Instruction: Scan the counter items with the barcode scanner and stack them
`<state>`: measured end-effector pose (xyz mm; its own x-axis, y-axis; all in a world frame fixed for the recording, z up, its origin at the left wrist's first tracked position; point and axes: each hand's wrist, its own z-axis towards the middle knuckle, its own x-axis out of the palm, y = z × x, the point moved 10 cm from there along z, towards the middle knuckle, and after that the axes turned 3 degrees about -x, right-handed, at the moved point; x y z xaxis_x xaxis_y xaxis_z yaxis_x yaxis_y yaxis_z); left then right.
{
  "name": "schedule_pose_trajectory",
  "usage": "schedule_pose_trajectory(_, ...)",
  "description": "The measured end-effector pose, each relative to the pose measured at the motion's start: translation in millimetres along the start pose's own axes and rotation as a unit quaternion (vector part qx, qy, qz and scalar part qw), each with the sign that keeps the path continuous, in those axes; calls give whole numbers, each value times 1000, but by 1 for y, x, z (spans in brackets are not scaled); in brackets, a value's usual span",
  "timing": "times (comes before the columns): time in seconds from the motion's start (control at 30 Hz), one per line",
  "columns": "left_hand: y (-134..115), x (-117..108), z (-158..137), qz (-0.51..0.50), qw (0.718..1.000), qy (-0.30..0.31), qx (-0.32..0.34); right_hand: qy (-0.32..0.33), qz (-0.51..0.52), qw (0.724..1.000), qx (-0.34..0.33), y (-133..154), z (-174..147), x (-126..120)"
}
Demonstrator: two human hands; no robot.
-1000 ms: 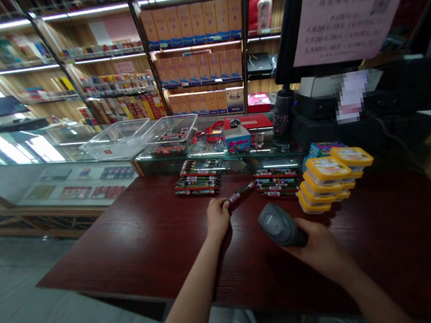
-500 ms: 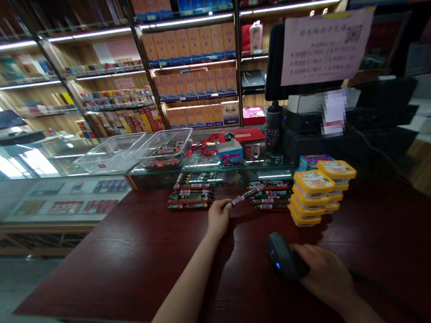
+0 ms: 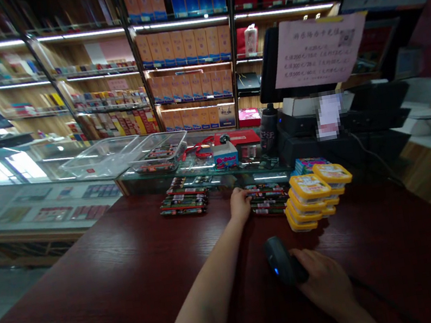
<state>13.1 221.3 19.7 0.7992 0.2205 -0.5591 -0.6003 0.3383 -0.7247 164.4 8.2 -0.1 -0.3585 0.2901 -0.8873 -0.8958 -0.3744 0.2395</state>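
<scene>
From the head camera, first the handling. Best, in all likelihood, to work the right-hand pile of slender sticks (image 3: 270, 207) by the near ends with a light touch, leaving every stick parallel to the next. Apt to roll or slide if pushed sideways, so press down gently and let go without a flick. Mind the yellow-lidded tubs (image 3: 309, 186), stacked farther right of the left grip (image 3: 241, 204) and seemingly easy to topple. Hold the scanner (image 3: 278, 262) well apart from both, with slack in the cable (image 3: 369, 289) trailing behind the right grip (image 3: 321, 279).

Next, the grip. On the left: fingers curled and nearly together at the left end of that pile, apparently touching; impossible to tell whether pinched on one stick or merely resting there. On the right: wrapped around the scanner's handle, blue light lit just left of the grip; raised or resting on the tabletop (image 3: 106, 273), hard to say.

Just right of the left grip: the right-hand pile. To its left, apart: the left-hand pile (image 3: 184, 201). Beyond it: a small blue box (image 3: 225, 155), and farther left a clear tray (image 3: 181, 148) with similar sticks inside.
</scene>
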Motion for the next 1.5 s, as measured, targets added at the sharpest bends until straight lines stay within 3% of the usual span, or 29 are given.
schedule_pose_trajectory(0.1,11,-8,-5,-21,999,-25,-27,-5,-5,1000,-9,0,-1,0)
schedule_pose_trajectory(0.2,9,-27,-16,6,999,-31,11,-17,-13,1000,-22,1,-3,-1)
schedule_pose_trajectory(0.33,5,-72,-36,106,988,-15,107,-31,-20,999,-38,1,-7,-1)
schedule_pose_trajectory(0.4,15,-103,-43,166,980,-21,112,-35,-29,998,-44,0,-8,-1)
schedule_pose_trajectory(0.57,68,-198,-49,311,942,-125,-23,-44,-50,995,-79,2,-9,0)
schedule_pose_trajectory(0.67,91,-222,-52,362,922,-117,-68,-46,-52,996,-56,1,-9,-1)
schedule_pose_trajectory(0.77,100,-224,-53,391,914,-85,-67,-42,-46,997,-44,3,-9,-2)
schedule_pose_trajectory(0.93,97,-230,-57,438,890,-89,-93,-41,-45,997,-37,6,-7,-6)
schedule_pose_trajectory(1.13,68,-227,-65,431,895,-103,-49,-30,-37,999,-27,4,-5,-5)
schedule_pose_trajectory(1.23,45,-202,-71,386,919,-82,-5,-27,-35,999,-26,5,-4,-6)
schedule_pose_trajectory(1.33,35,-164,-79,296,955,-20,-16,-27,-38,999,-28,8,-3,-9)
schedule_pose_trajectory(1.43,32,-128,-88,146,989,23,-34,-26,-39,999,-25,9,-2,-12)
schedule_pose_trajectory(1.5,35,-114,-93,31,999,15,-41,-22,-32,999,-16,9,-1,-12)
